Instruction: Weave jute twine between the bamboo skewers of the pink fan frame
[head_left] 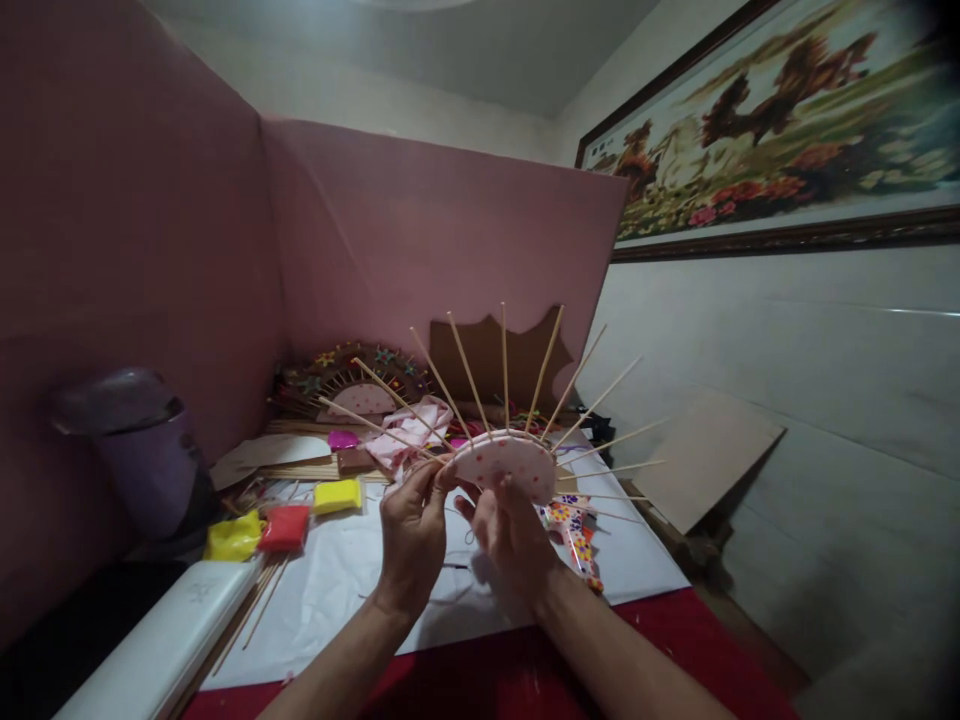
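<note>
A half-disc covered in pink dotted fabric [510, 462] is held up over the table, with several thin wooden sticks [504, 365] fanning out from its curved edge. My left hand [412, 530] pinches its left end between thumb and fingers. Against its lower front and underside, my right hand [514, 535] grips it, some fingers hidden. Just right of that hand, a flower-patterned glue gun [574, 540] lies on the white sheet [330, 590]. A similar finished-looking fan piece [360, 398], with colourful decorations around it, stands at the back left.
Yellow [337, 496] and red packets [285, 527] lie to the left, near a long white box [165, 640] and loose sticks [255, 605]. A lidded purple bin [150, 460] stands far left. Behind are crumpled pink fabric [409, 435] and brown cardboard [480, 360]. Another board [705, 460] leans right.
</note>
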